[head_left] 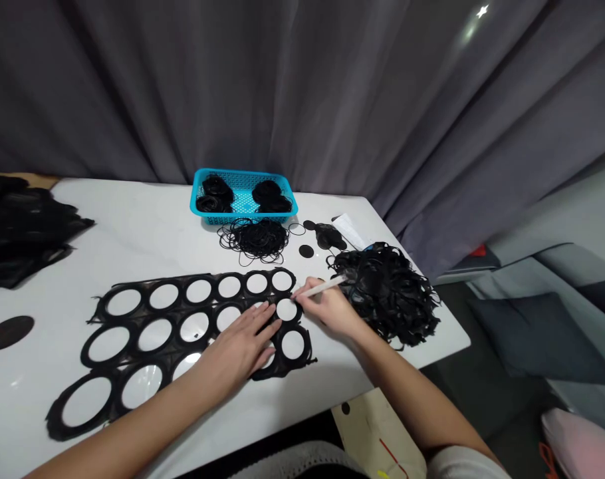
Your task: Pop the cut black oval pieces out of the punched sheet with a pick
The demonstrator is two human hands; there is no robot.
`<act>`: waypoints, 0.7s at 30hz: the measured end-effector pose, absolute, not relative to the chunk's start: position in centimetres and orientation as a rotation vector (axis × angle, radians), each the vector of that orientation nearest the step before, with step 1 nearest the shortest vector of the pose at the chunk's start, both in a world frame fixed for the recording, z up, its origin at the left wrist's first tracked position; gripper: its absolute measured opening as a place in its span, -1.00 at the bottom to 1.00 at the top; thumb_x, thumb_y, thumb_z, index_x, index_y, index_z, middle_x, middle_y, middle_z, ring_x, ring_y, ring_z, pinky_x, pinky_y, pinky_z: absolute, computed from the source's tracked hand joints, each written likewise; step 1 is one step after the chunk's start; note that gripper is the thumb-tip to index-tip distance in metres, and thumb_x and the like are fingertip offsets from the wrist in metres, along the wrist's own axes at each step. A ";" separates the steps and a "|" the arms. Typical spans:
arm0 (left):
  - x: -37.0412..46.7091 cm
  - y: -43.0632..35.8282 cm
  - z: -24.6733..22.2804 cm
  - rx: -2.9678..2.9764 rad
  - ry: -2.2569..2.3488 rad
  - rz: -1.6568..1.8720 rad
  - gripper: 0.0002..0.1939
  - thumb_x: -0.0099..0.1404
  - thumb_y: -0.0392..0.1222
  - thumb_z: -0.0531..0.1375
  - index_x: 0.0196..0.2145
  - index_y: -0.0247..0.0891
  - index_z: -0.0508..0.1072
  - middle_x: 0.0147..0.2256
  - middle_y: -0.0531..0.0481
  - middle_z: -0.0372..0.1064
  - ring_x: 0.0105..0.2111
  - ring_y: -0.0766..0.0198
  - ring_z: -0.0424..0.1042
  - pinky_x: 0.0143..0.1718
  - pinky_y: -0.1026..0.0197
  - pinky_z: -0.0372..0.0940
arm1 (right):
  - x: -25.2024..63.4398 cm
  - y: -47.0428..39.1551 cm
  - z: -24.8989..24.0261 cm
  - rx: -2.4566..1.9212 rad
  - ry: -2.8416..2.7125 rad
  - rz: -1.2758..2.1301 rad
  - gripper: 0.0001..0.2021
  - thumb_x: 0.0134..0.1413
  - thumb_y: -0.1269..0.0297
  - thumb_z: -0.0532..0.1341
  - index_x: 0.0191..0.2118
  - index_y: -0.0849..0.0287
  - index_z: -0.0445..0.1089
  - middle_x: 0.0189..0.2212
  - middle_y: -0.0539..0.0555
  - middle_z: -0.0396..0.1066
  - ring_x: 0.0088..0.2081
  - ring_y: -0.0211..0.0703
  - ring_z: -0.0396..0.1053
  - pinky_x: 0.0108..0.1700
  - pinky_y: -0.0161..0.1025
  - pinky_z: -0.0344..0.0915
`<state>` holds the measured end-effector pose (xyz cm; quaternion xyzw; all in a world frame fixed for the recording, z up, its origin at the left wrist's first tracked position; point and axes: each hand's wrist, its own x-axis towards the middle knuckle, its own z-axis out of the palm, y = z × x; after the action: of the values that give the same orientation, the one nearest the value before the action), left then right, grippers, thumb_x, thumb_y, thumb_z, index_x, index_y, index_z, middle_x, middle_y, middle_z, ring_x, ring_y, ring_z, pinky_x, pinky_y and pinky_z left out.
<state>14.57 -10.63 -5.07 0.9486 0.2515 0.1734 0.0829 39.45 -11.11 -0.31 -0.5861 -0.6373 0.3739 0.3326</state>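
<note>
A black rubbery-looking sheet with rows of round holes lies flat on the white table, which shows through the holes. My left hand rests on the sheet's right part, fingers spread, covering some of the holes. My right hand grips a slim white pen-shaped tool. The tool's tip is at the sheet's right edge, near the last holes of the top and middle rows; my fingers partly hide the tip, so its kind is unclear.
A blue basket holding black bundles stands at the back. Before it lie thin black rings and black discs. To the right is a heap of black strips; at far left, a black pile and a dark oval.
</note>
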 end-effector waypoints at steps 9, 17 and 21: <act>14.4 -11.6 -5.6 2.827 0.734 0.550 -0.59 0.47 -0.12 0.08 0.22 -0.21 0.34 0.32 -0.22 0.16 0.32 -0.03 0.15 0.29 -0.12 0.17 | 37.7 -14.0 -2.3 -1.480 -1.644 1.049 -0.91 0.19 0.29 0.21 -0.32 0.13 0.42 -0.28 0.02 0.52 -0.20 -0.16 0.44 -0.10 -0.23 0.31; 14.4 -11.7 -5.7 2.781 0.745 0.572 -0.56 0.46 -0.13 0.10 0.25 -0.17 0.31 0.34 -0.18 0.11 0.34 -0.02 0.12 0.31 -0.12 0.13 | 37.6 -14.1 -2.4 -1.458 -1.751 0.931 -0.91 0.20 0.34 0.21 -0.35 0.11 0.39 -0.28 0.02 0.51 -0.16 -0.12 0.42 -0.06 -0.20 0.31; 14.3 -11.6 -5.5 2.809 0.741 0.533 -0.54 0.44 -0.15 0.12 0.26 -0.18 0.30 0.36 -0.20 0.08 0.35 -0.03 0.09 0.30 -0.13 0.15 | 37.0 -15.1 -2.4 -1.382 -2.002 0.714 -0.90 0.27 0.38 0.15 -0.23 0.10 0.41 -0.22 0.09 0.52 -0.12 -0.06 0.40 -0.04 -0.13 0.27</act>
<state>14.34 -11.65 -5.54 0.9468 0.2497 0.1796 0.0941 36.95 -15.07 -2.38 -0.5201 -0.7537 0.2689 0.2985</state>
